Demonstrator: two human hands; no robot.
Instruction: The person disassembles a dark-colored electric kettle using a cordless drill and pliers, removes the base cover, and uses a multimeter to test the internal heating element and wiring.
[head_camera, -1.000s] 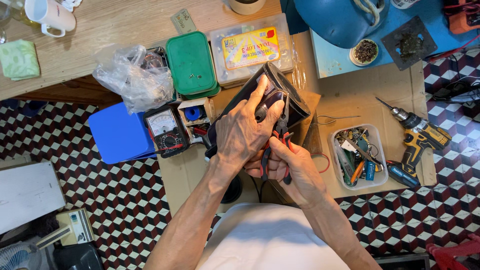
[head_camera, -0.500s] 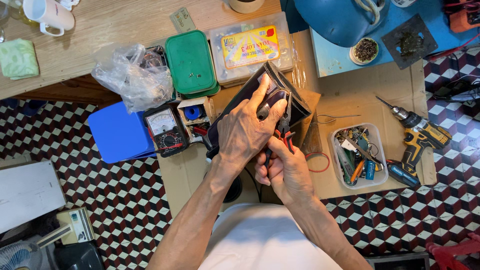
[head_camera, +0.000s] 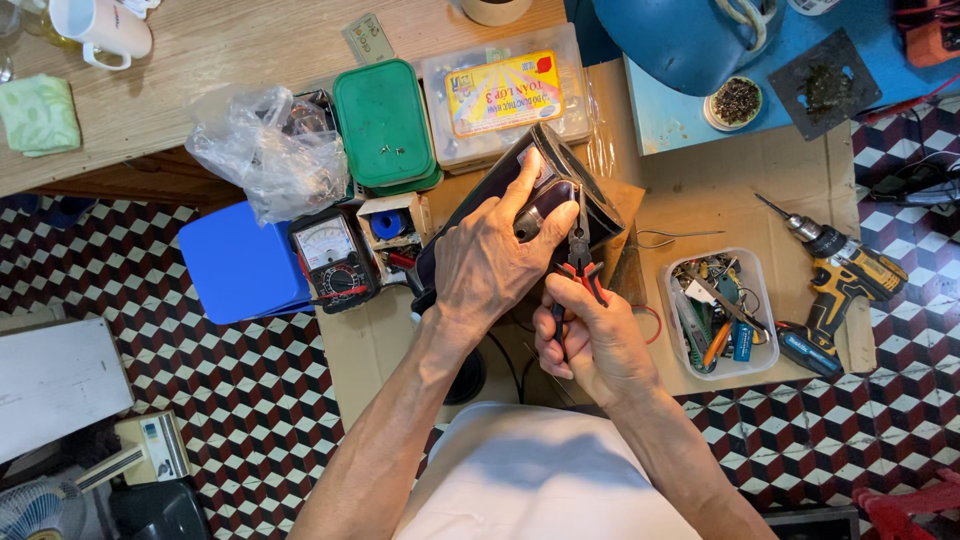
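My left hand (head_camera: 495, 265) lies over a dark, boxy appliance housing (head_camera: 545, 185) and grips it against the cardboard sheet (head_camera: 700, 175). My right hand (head_camera: 595, 345) holds a pair of red-handled pliers (head_camera: 580, 262). The pliers' jaws point up into the housing, just beside my left thumb. What the jaws touch is hidden by my left hand.
An analogue multimeter (head_camera: 330, 258) and a blue box (head_camera: 240, 262) sit to the left. Behind are a green lidded box (head_camera: 385, 125), a clear parts case (head_camera: 505, 95) and a plastic bag (head_camera: 265, 150). On the right stand a tray of small tools (head_camera: 720, 315) and a yellow cordless drill (head_camera: 835, 275).
My right hand has drawn back a little toward my body with the pliers. My left hand keeps its hold on the housing.
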